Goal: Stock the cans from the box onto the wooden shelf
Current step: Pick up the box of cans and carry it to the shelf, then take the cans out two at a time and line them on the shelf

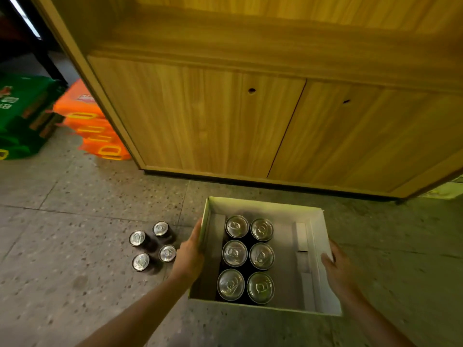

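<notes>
An open white cardboard box (323, 304) stands on the floor in front of the wooden shelf unit (225, 41). Several dark cans (248, 256) with silver tops stand inside it in two rows. My left hand (190, 254) holds the box's left wall from outside. On the right wall lies my right hand (335, 266), its thumb hooked over the rim. Several more cans (152, 245) stand on the floor to the left of the box. The open shelf board runs across the top of the view, with nothing seen on it.
Below the shelf board are two closed cabinet doors (213, 116). Orange packs (92, 121) and green packs (22, 113) are stacked on the speckled tile floor (75, 191) at the left, beside the unit's side.
</notes>
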Demonstrator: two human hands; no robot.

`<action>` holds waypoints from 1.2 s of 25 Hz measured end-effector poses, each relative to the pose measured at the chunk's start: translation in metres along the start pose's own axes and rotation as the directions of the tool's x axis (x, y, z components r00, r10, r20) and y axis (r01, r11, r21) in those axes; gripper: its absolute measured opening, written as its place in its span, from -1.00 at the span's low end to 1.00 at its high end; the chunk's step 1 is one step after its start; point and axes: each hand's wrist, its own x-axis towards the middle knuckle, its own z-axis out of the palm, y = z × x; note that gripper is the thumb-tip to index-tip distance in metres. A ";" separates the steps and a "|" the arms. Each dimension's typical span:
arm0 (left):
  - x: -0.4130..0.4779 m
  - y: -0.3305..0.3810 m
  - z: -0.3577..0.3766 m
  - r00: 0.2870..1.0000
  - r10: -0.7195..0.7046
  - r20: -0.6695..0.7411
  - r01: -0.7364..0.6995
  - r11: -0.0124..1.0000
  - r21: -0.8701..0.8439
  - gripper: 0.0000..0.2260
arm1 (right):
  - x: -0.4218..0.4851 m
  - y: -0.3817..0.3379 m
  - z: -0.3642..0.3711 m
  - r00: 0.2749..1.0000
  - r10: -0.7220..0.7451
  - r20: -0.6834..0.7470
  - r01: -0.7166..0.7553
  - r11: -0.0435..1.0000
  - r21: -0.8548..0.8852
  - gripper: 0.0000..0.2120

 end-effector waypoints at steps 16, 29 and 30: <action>0.130 -0.145 0.096 0.998 0.025 -0.050 -0.027 0.999 -0.024 -0.43 | 0.086 0.093 0.168 0.999 -0.043 0.031 0.043 0.999 0.010 -0.58; 0.158 -0.172 0.108 0.996 0.042 -0.076 -0.044 0.998 -0.033 -0.38 | 0.111 0.107 0.196 0.994 -0.103 0.036 0.103 0.995 0.007 -0.59; 0.159 -0.173 0.109 0.996 0.044 -0.081 -0.045 0.999 -0.017 -0.38 | 0.112 0.109 0.196 0.994 -0.105 0.039 0.104 0.995 0.005 -0.58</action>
